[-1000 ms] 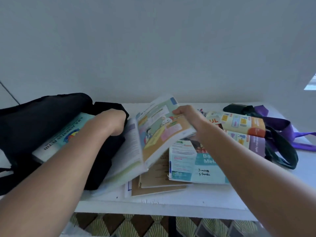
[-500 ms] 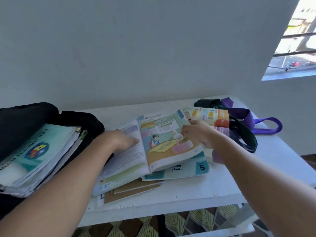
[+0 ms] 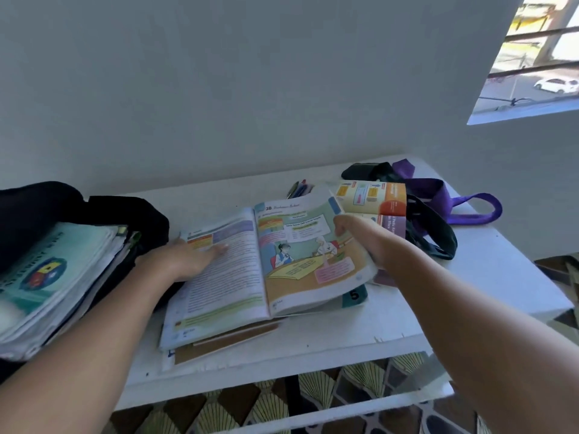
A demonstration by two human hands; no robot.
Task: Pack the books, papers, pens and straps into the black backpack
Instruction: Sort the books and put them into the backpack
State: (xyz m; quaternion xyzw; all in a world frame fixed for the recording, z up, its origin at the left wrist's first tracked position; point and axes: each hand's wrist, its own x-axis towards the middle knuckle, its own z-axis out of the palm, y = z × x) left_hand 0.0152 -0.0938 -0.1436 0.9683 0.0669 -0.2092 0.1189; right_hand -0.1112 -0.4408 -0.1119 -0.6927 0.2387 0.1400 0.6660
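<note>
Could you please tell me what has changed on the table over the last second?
The left hand left the black backpack and now presses flat on the open illustrated textbook, which has dropped flatter. The right hand still grips its right-hand page. The purple and black straps stayed put.

Daylight enters from the window (image 3: 532,54) at upper right; the outdoor view there is overexposed, near white. Interior is dim by comparison, with a cool blue-grey cast on the wall (image 3: 250,89). Shadows on the tabletop (image 3: 501,277) are soft and faint. Wide-angle distortion bends the tabletop edge and stretches the forearms at the lower corners. Slight softness throughout; print on the open book (image 3: 266,270) is unreadable.
</note>
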